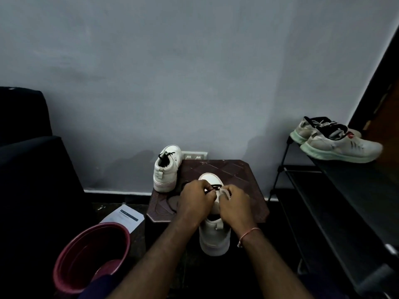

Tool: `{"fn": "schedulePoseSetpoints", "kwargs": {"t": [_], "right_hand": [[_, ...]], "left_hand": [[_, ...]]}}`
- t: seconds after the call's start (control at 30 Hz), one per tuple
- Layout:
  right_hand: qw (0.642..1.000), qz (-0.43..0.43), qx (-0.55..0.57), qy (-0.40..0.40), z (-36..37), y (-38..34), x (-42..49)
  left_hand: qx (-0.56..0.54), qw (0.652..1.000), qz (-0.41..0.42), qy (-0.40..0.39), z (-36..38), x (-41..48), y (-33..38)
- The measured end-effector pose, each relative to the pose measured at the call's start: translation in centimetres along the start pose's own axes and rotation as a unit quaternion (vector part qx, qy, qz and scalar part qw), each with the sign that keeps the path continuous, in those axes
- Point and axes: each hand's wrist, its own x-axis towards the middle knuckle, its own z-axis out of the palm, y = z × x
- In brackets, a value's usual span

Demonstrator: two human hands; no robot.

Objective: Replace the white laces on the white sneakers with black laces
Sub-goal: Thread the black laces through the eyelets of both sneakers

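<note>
A white sneaker (214, 236) lies on the small dark brown table (237, 173), toe pointing away, heel hanging over the near edge. My left hand (195, 199) pinches a black lace (212, 189) above the shoe's eyelets. My right hand (234, 205) holds the shoe's tongue and upper on the right side. Both hands hide most of the lacing area. A second white sneaker (165, 169) stands at the table's far left corner, heel toward me, with a black lace showing at its collar.
A maroon plastic tub (86, 255) sits on the floor at lower left, with a printed paper sheet (126, 216) beside it. A dark sofa (28, 169) fills the left. A black rack (336, 190) on the right carries a pair of pale running shoes (336, 141). The wall is close behind.
</note>
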Motion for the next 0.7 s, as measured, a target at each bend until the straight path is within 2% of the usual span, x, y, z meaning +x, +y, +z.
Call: {"fn": "schedulePoseSetpoints", "kwargs": {"t": [0.07, 0.2, 0.37, 0.53, 0.7], "right_hand": [[0.996, 0.017, 0.078, 0.035, 0.2, 0.9, -0.1], [0.964, 0.066, 0.251, 0.05, 0.8, 1.9, -1.0], [0.914, 0.098, 0.391, 0.054, 0.5, 1.9, -1.3], [0.904, 0.085, 0.417, 0.05, 0.9, 2.7, -1.7], [0.911, 0.051, 0.407, 0.046, 1.6, 3.0, -2.5]], "left_hand": [[0.015, 1.0, 0.005, 0.002, 0.6, -0.2, -0.1], [0.054, 0.998, 0.022, 0.007, 1.3, -0.8, 0.6], [0.035, 0.999, -0.036, 0.008, 1.5, -0.5, 1.9], [0.046, 0.997, -0.053, 0.009, 1.9, -0.8, 2.5], [0.085, 0.996, 0.025, 0.007, 2.0, -1.4, 1.5]]}}
